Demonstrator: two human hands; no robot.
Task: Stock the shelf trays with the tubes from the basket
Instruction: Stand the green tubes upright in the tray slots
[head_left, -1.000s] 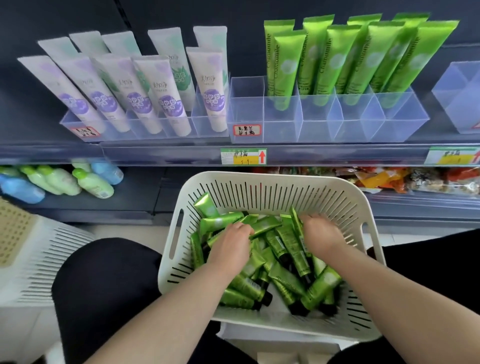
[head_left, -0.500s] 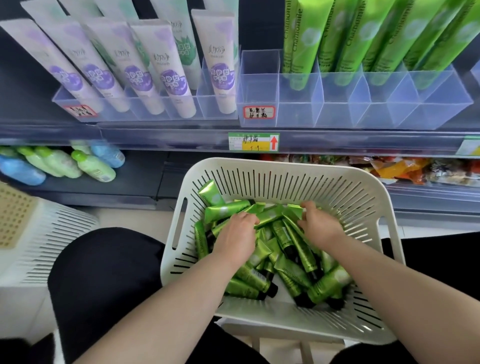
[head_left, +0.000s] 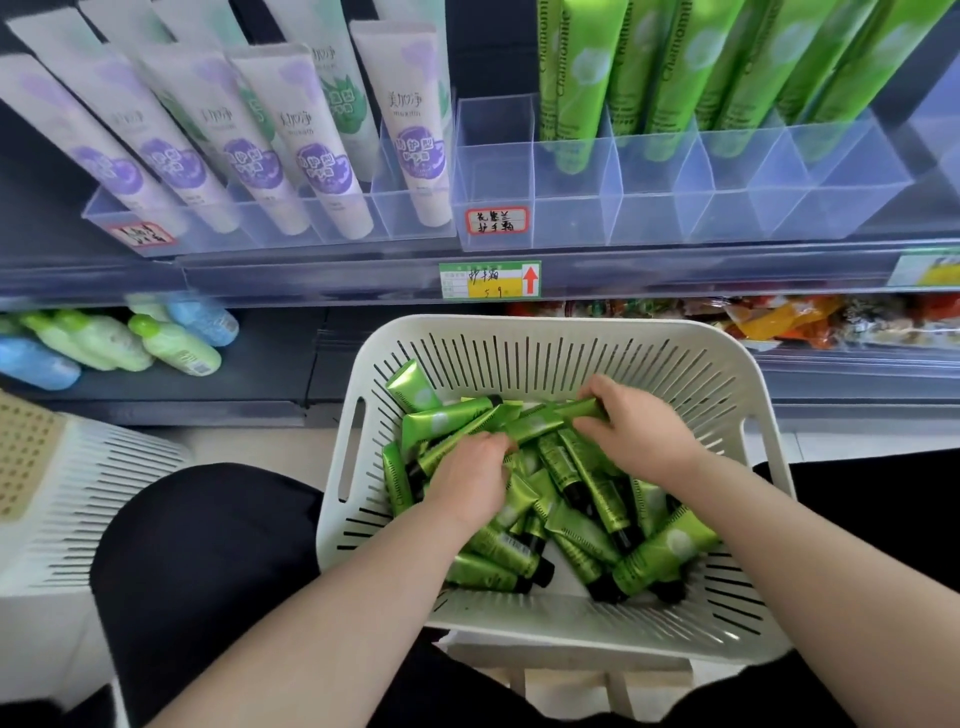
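1. Grasping one small green plastic tube (head_left: 576, 410) at the far edge of the heap (head_left: 582, 519), the right hand (head_left: 639, 436) curls its fingers round it. The left hand (head_left: 467, 478) digs into the heap's left side; whether it clasps anything I cannot tell.
2. Far above, the clear plastic divided shelf tray (head_left: 571, 218) holds tall green tubes (head_left: 576, 78) upright in slots; its leftmost slot is bare, likely awaiting stock.
3. Near the person, the white slotted plastic basket (head_left: 545, 332) keeps the loose tubes within reach of both hands.

tubes (head_left: 524, 551) in basket (head_left: 519, 353), below shelf trays (head_left: 649, 208).
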